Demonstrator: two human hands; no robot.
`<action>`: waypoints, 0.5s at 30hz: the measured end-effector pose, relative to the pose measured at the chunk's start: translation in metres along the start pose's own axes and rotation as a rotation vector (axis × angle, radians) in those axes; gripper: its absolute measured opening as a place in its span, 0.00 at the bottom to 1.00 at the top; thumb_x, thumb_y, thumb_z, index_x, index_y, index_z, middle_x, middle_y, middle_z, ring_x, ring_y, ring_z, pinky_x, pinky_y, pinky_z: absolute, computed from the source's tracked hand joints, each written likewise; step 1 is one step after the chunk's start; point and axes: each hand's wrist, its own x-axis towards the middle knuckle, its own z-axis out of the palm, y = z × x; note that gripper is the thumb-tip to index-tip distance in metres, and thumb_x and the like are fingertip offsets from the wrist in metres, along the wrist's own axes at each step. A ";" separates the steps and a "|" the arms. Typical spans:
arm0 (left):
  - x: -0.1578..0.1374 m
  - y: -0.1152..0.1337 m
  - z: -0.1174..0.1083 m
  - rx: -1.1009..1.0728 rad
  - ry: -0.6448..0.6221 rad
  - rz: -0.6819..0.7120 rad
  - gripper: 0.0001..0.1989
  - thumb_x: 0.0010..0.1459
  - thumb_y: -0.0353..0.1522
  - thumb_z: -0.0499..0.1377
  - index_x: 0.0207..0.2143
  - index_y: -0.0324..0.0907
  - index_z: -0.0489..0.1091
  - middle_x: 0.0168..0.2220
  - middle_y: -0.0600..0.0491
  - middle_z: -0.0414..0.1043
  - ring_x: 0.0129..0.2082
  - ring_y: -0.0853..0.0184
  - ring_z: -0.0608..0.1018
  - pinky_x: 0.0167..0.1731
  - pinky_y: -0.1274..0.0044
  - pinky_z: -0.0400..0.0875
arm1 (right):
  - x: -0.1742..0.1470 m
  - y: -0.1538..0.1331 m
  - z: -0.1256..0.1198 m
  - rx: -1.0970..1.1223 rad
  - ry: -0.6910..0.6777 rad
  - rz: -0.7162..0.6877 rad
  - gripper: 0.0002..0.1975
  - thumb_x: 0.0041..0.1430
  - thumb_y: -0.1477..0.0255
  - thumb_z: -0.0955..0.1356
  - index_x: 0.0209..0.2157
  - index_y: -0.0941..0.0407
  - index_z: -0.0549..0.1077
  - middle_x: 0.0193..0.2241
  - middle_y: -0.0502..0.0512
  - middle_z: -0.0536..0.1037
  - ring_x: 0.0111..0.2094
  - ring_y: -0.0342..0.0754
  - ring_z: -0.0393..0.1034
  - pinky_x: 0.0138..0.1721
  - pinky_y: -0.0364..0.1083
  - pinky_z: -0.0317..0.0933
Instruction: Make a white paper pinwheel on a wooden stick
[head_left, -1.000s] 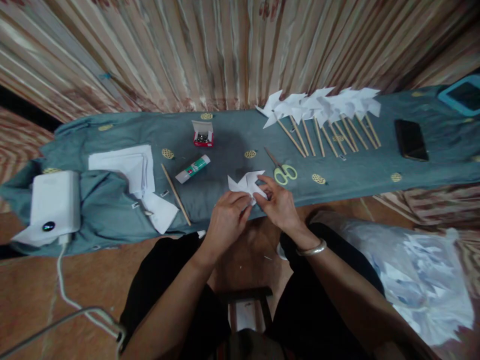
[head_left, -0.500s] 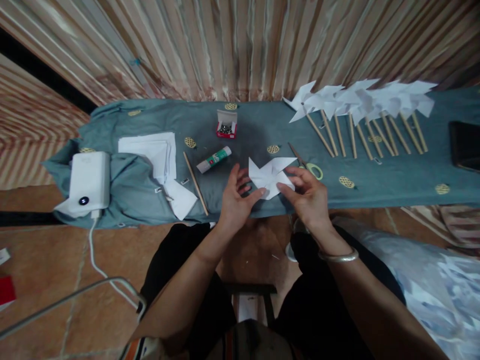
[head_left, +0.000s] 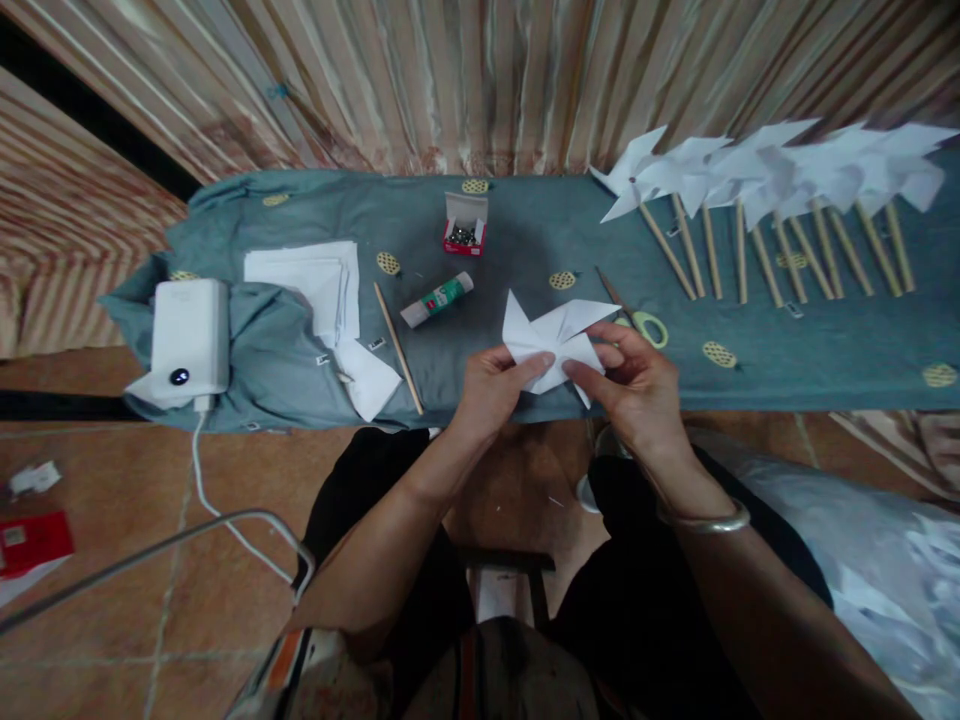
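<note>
A white paper pinwheel (head_left: 551, 335) with folded, pointed blades is held between my two hands over the front edge of the cloth-covered table. My left hand (head_left: 499, 385) grips its left side, thumb on top and fingers beneath. On the right side, my right hand (head_left: 634, 385) pinches it with the thumb near the centre and the fingers behind. Just beyond lie a glue stick (head_left: 439, 299) and scissors (head_left: 649, 327) with pale green handles. A bare wooden stick (head_left: 399, 348) rests to the left. Behind them stands an opened red box (head_left: 465, 237) of small metal pins.
Several finished pinwheels on sticks (head_left: 780, 170) lie in a row at the right. Stacked white paper (head_left: 300, 280) and a folded piece (head_left: 367, 380) are at the left. A white power bank (head_left: 191, 335) trails a cable (head_left: 199, 470) over the table's edge.
The left fingers have closed from spread to gripping the paper. The pinwheel has tilted up slightly between my hands. The whole view has shifted a little.
</note>
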 end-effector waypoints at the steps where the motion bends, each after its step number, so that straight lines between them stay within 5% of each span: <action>1: 0.000 0.000 0.000 0.004 0.000 0.004 0.13 0.38 0.36 0.71 0.26 0.38 0.78 0.25 0.55 0.77 0.24 0.72 0.73 0.29 0.78 0.68 | 0.000 -0.001 0.000 0.010 -0.013 0.011 0.22 0.43 0.69 0.76 0.42 0.52 0.71 0.30 0.48 0.81 0.29 0.46 0.76 0.35 0.48 0.71; 15: -0.004 -0.004 0.000 0.069 -0.062 0.048 0.14 0.39 0.37 0.71 0.26 0.38 0.77 0.25 0.55 0.77 0.24 0.72 0.73 0.26 0.80 0.67 | 0.003 -0.004 0.003 0.041 -0.014 0.060 0.18 0.43 0.65 0.76 0.36 0.52 0.71 0.24 0.46 0.79 0.25 0.47 0.74 0.29 0.47 0.70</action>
